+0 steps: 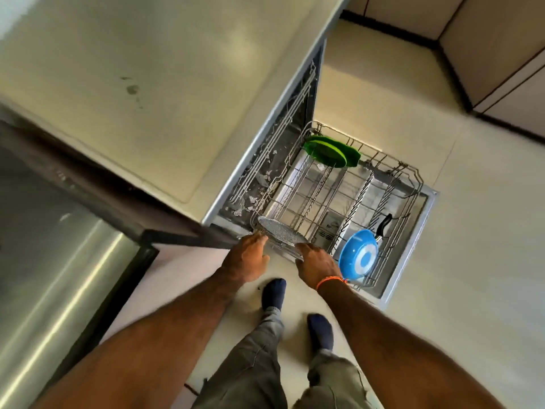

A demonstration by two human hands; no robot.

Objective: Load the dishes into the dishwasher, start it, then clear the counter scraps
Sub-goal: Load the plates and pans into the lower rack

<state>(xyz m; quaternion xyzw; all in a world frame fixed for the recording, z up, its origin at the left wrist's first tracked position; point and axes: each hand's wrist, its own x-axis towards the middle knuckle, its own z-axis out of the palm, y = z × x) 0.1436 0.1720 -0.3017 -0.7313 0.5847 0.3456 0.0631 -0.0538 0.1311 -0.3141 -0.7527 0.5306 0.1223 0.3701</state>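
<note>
Hands: your left hand (pixel 247 258) and right hand (pixel 317 265) grip a speckled grey plate (pixel 281 235) by opposite edges at the lower rack's (pixel 348 184) near corner. Green plates (pixel 331 150) stand at its far end; blue pan (pixel 358 255) sits just right.

Both hands hold a speckled grey plate (pixel 281 233) at the near corner of the pulled-out dishwasher rack (pixel 339 187): left hand (pixel 246 258), right hand (pixel 317 265). Green plates (pixel 330 150) and a blue pan (pixel 358 255) stand in the rack.

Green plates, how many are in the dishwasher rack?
2: green plates stand side by side at the rack's far corner, overlapping; the front one partly hides the other.
</note>
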